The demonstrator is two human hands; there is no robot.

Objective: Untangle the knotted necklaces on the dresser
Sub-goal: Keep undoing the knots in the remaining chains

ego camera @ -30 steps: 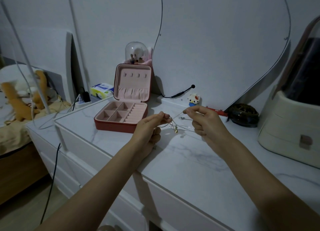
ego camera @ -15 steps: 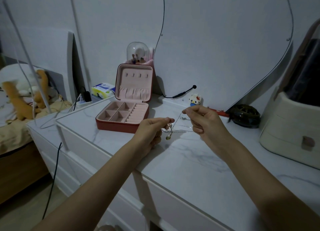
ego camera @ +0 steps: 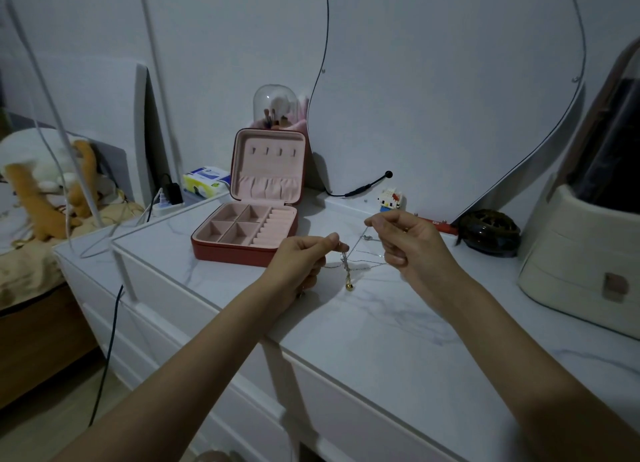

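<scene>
Thin silver necklaces (ego camera: 360, 259) hang tangled in the air above the white marble dresser top (ego camera: 363, 323), stretched between both hands. My left hand (ego camera: 301, 257) pinches the chains at their left end with thumb and forefinger. My right hand (ego camera: 408, 243) pinches the strands higher on the right. A small gold pendant (ego camera: 349, 286) dangles below the knot, just above the surface. The fine links are too small to follow.
An open red jewellery box (ego camera: 247, 233) with a pink lining stands behind my left hand. A dark round dish (ego camera: 490, 231), a small toy figure (ego camera: 389, 200) and a red pen sit by the mirror. A cream case (ego camera: 581, 260) fills the right side. The dresser's front edge runs below my forearms.
My hands have drawn slightly apart, pulling the chains tauter. The gold pendant has dropped lower beneath the knot and hangs free.
</scene>
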